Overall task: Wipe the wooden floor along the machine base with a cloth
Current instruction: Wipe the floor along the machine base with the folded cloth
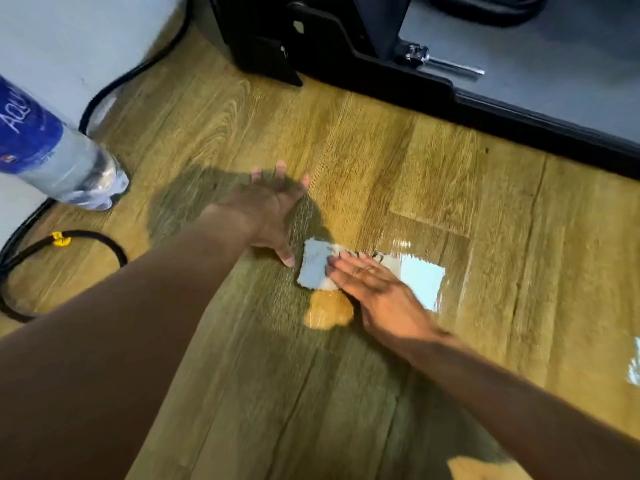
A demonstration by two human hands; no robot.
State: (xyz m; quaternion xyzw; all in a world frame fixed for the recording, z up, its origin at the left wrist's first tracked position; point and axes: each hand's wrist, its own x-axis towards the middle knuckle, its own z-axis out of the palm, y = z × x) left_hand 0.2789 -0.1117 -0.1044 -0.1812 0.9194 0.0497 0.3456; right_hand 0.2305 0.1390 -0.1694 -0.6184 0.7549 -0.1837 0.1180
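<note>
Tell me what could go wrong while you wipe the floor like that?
1. The cloth is small and only pressed under the flat right hand; it might slide out mid-stroke.
2. The black cable loops on the floor out to the left of the left hand; a wide sweep could snag it.
3. The bottle is on that side too and might get knocked.

— Where is there free room?
— Bare wooden floor (381,150) across the middle and right of frame.
— What blocks the way?
— The black machine base (398,74) along the upper right; a bottle (62,157) and a cable (104,239) at left.
</note>
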